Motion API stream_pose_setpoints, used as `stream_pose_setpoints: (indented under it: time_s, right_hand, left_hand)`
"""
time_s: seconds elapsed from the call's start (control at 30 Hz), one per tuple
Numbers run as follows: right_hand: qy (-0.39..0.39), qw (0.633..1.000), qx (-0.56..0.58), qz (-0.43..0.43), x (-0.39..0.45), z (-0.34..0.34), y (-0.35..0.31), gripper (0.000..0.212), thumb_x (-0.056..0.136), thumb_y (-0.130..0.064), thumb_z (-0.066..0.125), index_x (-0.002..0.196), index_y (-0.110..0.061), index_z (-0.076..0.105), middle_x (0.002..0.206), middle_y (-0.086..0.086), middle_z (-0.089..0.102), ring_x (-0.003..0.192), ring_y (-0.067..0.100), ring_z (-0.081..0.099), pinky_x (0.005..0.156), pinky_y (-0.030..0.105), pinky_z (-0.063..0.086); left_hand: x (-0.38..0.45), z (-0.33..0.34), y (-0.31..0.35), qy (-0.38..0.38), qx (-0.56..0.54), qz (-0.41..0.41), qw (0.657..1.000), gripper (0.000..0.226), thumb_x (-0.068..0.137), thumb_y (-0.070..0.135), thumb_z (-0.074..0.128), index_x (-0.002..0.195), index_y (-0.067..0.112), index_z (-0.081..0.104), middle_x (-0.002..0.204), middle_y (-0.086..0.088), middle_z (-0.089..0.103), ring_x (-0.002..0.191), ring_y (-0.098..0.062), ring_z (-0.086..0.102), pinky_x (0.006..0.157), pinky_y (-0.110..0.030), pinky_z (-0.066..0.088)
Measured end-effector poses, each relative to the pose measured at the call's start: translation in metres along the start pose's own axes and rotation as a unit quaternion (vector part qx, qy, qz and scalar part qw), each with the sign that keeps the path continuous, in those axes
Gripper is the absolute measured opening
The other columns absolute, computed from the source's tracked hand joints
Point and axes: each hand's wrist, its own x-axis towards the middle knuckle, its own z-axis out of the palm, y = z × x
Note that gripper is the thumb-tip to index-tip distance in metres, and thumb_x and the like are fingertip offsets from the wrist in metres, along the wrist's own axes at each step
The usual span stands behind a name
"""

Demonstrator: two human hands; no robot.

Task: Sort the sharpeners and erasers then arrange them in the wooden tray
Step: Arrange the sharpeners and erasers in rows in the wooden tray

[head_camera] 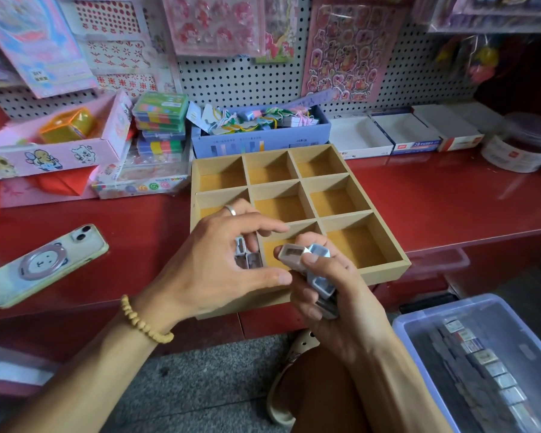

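Over the wooden tray point(388, 270): right hand point(334, 307) clutching sharpeners point(297, 253); left hand point(222, 264) spread, empty (near-left compartment mostly hidden).

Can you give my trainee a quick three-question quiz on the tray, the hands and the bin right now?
1. True or false: the sharpeners already placed in the wooden tray sit in its near-left compartment, under the left hand.
2. What does the right hand hold?
A. a phone
B. a bunch of small sharpeners
C. a sticker sheet
3. Fill in: the clear plastic bin with a row of small items stands to the person's ____.

Key
1. True: the placed sharpeners show between the fingers there; the other compartments in view look empty.
2. B; the phone lies on the red counter.
3. Right.
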Motion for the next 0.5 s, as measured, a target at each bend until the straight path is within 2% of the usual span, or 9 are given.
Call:
stream_pose_setpoints:
  time_s: [0.1,0.2,0.33,0.4,0.5]
  right_hand:
    - [0.039,0.997,-0.062,0.022,0.002,0.007,0.001,0.021,0.077,-0.008,0.074,0.094,-0.012,0.064,0.078,0.011,0.057,0.042,0.008,0.042,0.036,0.016,0.032]
    - [0.075,0.991,-0.109,0.033,0.004,0.011,0.006,0.022,0.077,-0.017,0.074,0.095,-0.011,0.061,0.072,0.01,0.054,0.043,0.009,0.043,0.037,0.018,0.031]
    - [0.074,0.993,-0.089,0.022,0.005,0.011,0.008,0.027,0.077,-0.026,0.078,0.096,-0.013,0.064,0.074,0.005,0.058,0.045,0.008,0.041,0.038,0.018,0.031]
    - [0.066,0.994,-0.08,0.017,0.005,0.01,0.007,0.018,0.079,-0.023,0.072,0.092,-0.013,0.064,0.077,0.005,0.06,0.045,0.008,0.04,0.037,0.018,0.03]
    - [0.07,0.995,-0.072,0.023,0.007,0.01,0.007,0.011,0.078,-0.016,0.068,0.087,-0.013,0.064,0.075,0.004,0.061,0.045,0.009,0.039,0.037,0.018,0.029]
  left_hand:
    - [0.002,0.001,0.013,-0.019,0.041,0.036,0.998,0.045,0.066,0.03,0.087,0.107,0.037,0.071,0.093,0.014,0.057,0.077,-0.012,0.057,0.065,-0.004,0.035]
    - [0.002,0.006,0.013,-0.02,0.058,0.047,0.997,0.035,0.073,0.012,0.082,0.101,0.031,0.074,0.091,0.016,0.06,0.074,-0.007,0.059,0.064,-0.005,0.036]
    - [0.003,0.003,0.006,0.006,-0.056,-0.023,0.998,0.023,0.076,0.007,0.081,0.093,0.022,0.076,0.09,0.009,0.068,0.079,-0.012,0.066,0.065,-0.016,0.05]
    - [0.003,0.002,0.005,0.015,-0.121,-0.062,0.991,0.022,0.078,0.003,0.079,0.09,0.021,0.076,0.088,0.003,0.071,0.076,-0.015,0.068,0.065,-0.022,0.055]
    - [0.001,0.003,0.002,0.032,-0.148,-0.103,0.983,0.021,0.081,0.003,0.075,0.087,0.022,0.076,0.084,0.002,0.075,0.076,-0.02,0.071,0.067,-0.034,0.06]
